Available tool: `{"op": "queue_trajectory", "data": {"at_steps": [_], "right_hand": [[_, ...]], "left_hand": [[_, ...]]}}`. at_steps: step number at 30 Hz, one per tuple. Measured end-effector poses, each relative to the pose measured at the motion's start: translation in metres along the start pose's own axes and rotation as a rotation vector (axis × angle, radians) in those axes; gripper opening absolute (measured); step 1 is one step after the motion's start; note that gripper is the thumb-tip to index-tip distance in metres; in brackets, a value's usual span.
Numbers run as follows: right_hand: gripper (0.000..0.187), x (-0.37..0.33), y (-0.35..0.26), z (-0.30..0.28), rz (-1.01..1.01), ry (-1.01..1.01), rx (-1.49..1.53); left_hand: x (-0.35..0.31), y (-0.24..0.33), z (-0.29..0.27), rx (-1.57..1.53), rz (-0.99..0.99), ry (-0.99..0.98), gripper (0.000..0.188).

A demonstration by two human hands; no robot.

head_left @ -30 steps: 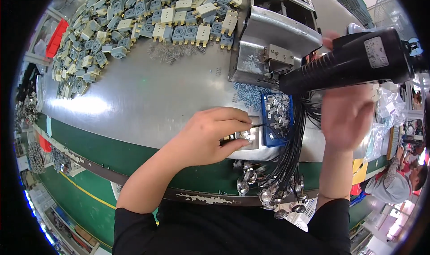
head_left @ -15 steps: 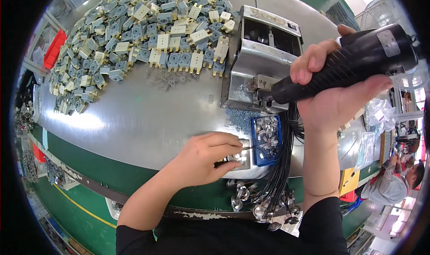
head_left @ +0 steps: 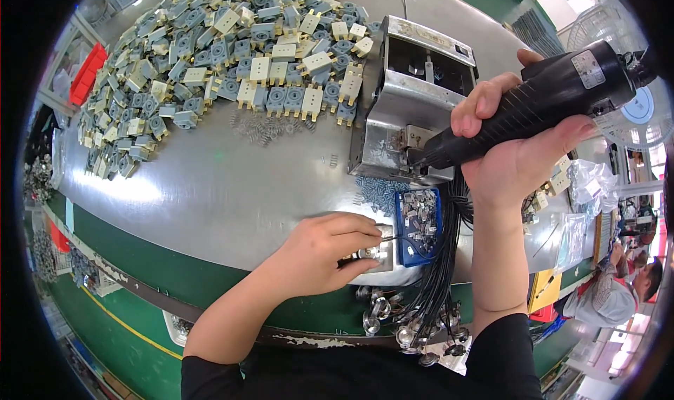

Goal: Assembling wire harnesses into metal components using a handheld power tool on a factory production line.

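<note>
My right hand [head_left: 516, 151] grips a black electric screwdriver [head_left: 540, 101], whose tip rests at the front of a metal screw feeder box [head_left: 414, 98]. My left hand [head_left: 323, 252] pinches a small round metal part [head_left: 368, 253] on a steel fixture block [head_left: 385, 249] near the bench's front edge. Thin tweezers [head_left: 400, 238] reach from that hand toward a blue tray [head_left: 419, 226] of small metal pieces just to its right.
A large heap of grey and cream plastic housings [head_left: 210, 56] covers the back left of the steel bench [head_left: 203, 189]. Loose springs [head_left: 256, 129] lie nearby. Black cables with round metal ends [head_left: 421, 316] hang off the front edge. Another person [head_left: 618, 287] stands at right.
My right hand has swung the screwdriver up and left, bringing its tip to the feeder box. My left hand stays on the fixture, holding the small part.
</note>
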State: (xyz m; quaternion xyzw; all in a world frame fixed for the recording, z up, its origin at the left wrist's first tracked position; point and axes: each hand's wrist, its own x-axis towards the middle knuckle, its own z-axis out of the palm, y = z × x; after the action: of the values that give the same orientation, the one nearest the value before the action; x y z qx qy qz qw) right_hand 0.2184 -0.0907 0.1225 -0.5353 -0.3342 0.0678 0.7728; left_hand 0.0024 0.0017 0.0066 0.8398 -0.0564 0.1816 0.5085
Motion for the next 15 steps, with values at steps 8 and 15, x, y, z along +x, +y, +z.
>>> {"op": "queue_trajectory", "data": {"at_steps": [8,15], "right_hand": [[0.113,-0.009,-0.003,0.002,-0.024,-0.099,-0.063],[0.118,-0.027,-0.012,0.004,0.074,-0.143,-0.042]], "left_hand": [[-0.001,0.002,0.0,0.003,-0.008,-0.011,0.032],[-0.002,0.004,-0.001,-0.002,-0.013,0.016,0.033]]}}
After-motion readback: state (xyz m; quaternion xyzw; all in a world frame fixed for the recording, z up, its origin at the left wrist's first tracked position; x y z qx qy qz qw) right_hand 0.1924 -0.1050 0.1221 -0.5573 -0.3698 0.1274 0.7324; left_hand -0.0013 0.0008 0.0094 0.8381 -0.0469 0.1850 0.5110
